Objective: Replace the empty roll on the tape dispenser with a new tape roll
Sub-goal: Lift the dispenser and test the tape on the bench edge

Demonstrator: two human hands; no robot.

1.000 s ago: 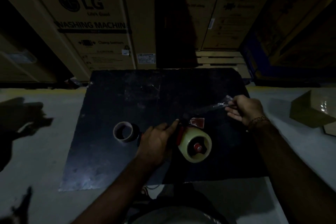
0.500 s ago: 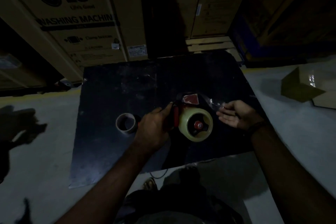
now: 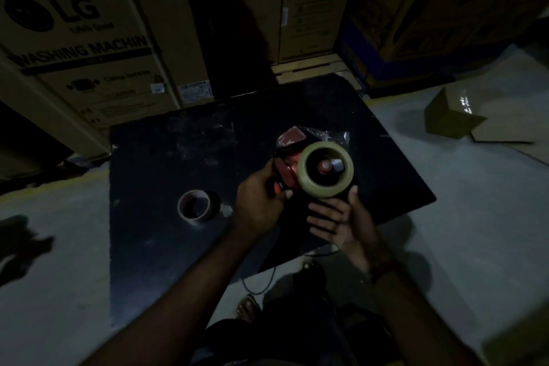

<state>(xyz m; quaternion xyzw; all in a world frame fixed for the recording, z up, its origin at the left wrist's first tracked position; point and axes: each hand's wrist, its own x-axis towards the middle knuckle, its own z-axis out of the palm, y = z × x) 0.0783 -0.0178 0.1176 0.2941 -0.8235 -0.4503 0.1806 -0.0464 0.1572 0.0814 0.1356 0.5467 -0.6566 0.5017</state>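
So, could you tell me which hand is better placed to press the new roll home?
The right hand: it is open beside the tape roll, while the left hand grips the dispenser.

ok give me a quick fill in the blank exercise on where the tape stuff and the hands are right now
1. The left hand grips the red ____ of the tape dispenser.
2. The new tape roll sits ____ the dispenser.
3. The empty roll lies on the black board, to the ____ of the left hand.
4. The right hand is open, palm up, just ____ the new roll.

Missing words: handle; on; left; below
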